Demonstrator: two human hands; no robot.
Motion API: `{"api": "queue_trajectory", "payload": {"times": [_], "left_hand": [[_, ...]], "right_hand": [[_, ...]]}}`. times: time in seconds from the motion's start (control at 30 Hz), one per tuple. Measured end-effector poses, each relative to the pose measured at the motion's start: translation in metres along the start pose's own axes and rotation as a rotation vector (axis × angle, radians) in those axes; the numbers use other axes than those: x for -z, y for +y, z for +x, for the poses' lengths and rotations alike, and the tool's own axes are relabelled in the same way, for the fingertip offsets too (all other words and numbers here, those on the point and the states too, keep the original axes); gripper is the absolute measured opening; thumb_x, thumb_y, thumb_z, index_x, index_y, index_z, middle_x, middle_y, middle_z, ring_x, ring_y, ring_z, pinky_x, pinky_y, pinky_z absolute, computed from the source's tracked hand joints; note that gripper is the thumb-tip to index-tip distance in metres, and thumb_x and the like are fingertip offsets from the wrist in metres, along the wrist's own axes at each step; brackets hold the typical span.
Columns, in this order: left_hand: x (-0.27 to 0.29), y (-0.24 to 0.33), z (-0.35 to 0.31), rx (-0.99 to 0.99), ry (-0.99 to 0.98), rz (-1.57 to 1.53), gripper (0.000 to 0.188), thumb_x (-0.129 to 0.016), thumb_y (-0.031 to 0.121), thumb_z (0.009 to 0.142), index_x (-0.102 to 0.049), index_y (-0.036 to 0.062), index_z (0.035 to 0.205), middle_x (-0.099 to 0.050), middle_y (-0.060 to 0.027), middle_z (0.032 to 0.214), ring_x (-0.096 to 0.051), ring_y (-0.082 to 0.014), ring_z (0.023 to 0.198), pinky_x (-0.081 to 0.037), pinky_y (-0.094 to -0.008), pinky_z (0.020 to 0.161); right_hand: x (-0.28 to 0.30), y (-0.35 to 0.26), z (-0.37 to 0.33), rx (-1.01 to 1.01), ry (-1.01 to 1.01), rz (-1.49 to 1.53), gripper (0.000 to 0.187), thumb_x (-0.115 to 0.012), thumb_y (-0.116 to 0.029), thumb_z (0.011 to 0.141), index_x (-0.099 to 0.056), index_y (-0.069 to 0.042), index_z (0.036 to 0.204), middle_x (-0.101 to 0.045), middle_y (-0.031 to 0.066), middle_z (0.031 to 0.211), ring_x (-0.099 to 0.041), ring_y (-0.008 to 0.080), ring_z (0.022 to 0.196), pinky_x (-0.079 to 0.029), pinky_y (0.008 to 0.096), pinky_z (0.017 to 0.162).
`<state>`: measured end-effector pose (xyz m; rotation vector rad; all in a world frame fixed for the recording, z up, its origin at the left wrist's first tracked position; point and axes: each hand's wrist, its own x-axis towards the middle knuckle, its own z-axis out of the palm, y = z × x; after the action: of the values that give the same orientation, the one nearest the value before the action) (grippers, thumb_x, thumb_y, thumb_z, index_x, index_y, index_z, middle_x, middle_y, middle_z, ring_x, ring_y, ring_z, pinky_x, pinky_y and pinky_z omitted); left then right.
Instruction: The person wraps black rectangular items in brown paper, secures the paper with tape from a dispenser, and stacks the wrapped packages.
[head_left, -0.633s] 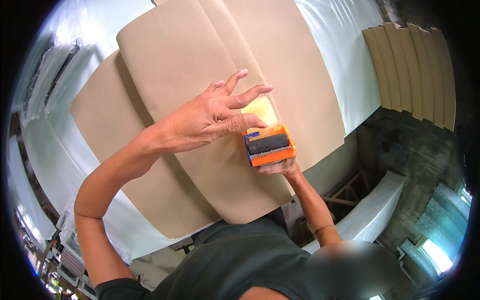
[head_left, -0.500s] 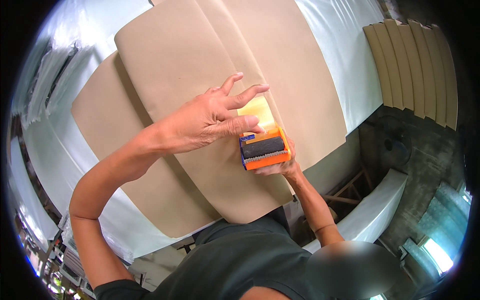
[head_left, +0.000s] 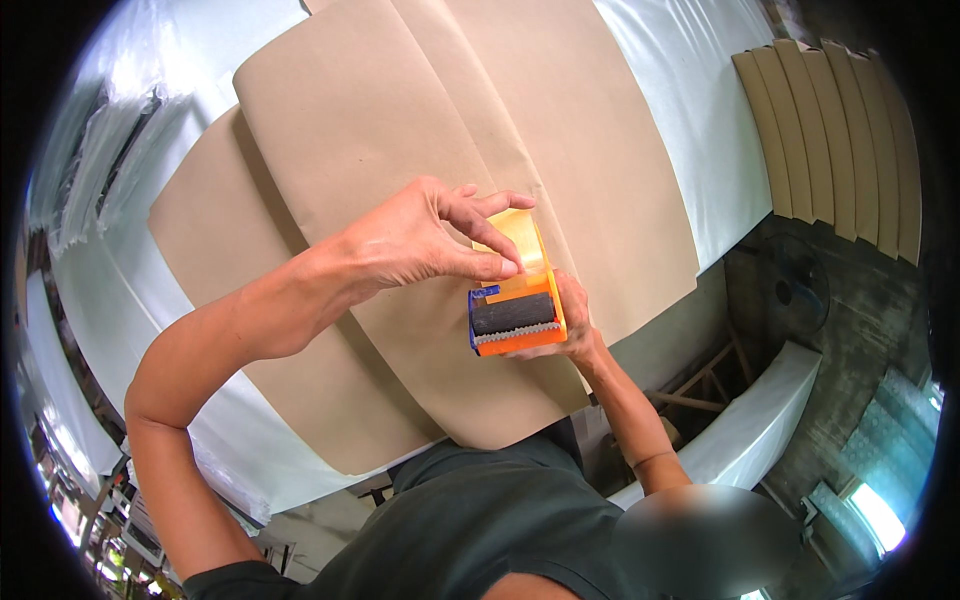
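Note:
In my right hand is an orange and blue tape dispenser, held up over the cardboard with its black roller and toothed metal cutter facing up. A roll of yellowish packing tape sits in it. My left hand reaches across from the left. Its thumb and index finger are pinched together at the tape's surface beside the roller, the other fingers curled above. The bit of tape between the fingertips is too small to see well. Beneath both hands lies a large brown cardboard sheet with folded flaps.
White plastic sheeting covers the table under the cardboard. A row of folded brown cardboard pieces lies at the far right. Below it on the floor side stand a dark fan and a white wrapped bundle. Clear-wrapped stacks sit at far left.
My left thumb and index finger have come together in a pinch at the tape, where they were spread apart before. The dispenser has shifted slightly left and down.

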<state>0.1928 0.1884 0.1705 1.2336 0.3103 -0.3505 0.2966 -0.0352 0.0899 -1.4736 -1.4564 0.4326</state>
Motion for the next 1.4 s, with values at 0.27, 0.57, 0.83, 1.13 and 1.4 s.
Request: {"api": "queue_trajectory", "payload": {"times": [0.27, 0.57, 0.83, 1.13, 1.4], "left_hand": [[0.002, -0.005, 0.001, -0.046, 0.066, 0.097, 0.02, -0.073, 0.022, 0.079, -0.074, 0.0059, 0.091, -0.047, -0.0178, 0.138, -0.019, -0.0301, 0.141, -0.019, -0.0443, 0.111], [0.003, -0.006, 0.002, -0.023, 0.105, -0.042, 0.019, -0.076, 0.017, 0.076, -0.074, 0.0037, 0.089, -0.046, -0.0175, 0.138, -0.027, -0.0293, 0.139, -0.023, -0.0416, 0.11], [-0.008, -0.01, 0.007, -0.629, 0.426, 0.862, 0.013, -0.076, 0.014, 0.073, -0.076, 0.0161, 0.086, -0.066, -0.0069, 0.114, -0.051, -0.033, 0.122, -0.024, -0.0485, 0.11], [0.001, 0.005, 0.009, -0.858, 0.49, 1.171, 0.01, -0.077, 0.016, 0.069, -0.073, 0.0188, 0.078, -0.069, 0.0027, 0.106, -0.062, -0.0234, 0.108, -0.03, -0.0502, 0.108], [0.009, 0.014, 0.013, -0.979, 0.517, 1.333, 0.006, -0.076, 0.017, 0.069, -0.071, 0.0169, 0.072, -0.069, 0.0093, 0.105, -0.061, -0.0266, 0.109, -0.032, -0.0511, 0.106]], "right_hand": [[0.001, -0.001, 0.002, -0.031, -0.005, 0.008, 0.069, -0.09, -0.031, 0.054, -0.058, 0.001, 0.106, -0.062, 0.0105, 0.087, -0.063, 0.0275, 0.074, -0.05, 0.0353, 0.063], [0.006, -0.003, 0.006, -0.068, -0.018, 0.0, 0.07, -0.09, -0.03, 0.053, -0.057, 0.001, 0.107, -0.063, 0.0116, 0.09, -0.064, 0.0281, 0.078, -0.05, 0.0348, 0.067], [0.011, -0.004, 0.004, -0.308, -0.064, 0.222, 0.073, -0.087, -0.031, 0.057, -0.054, 0.003, 0.112, -0.063, 0.0133, 0.092, -0.064, 0.0292, 0.079, -0.05, 0.0348, 0.07], [0.017, -0.009, 0.015, -0.414, -0.133, 0.206, 0.072, -0.083, -0.035, 0.064, -0.051, 0.003, 0.116, -0.064, 0.0133, 0.09, -0.066, 0.0269, 0.077, -0.051, 0.0345, 0.071], [0.023, -0.009, 0.021, -0.438, -0.156, 0.231, 0.083, -0.082, -0.048, 0.065, -0.048, 0.002, 0.123, -0.064, 0.012, 0.09, -0.065, 0.025, 0.077, -0.05, 0.0337, 0.071]]}}
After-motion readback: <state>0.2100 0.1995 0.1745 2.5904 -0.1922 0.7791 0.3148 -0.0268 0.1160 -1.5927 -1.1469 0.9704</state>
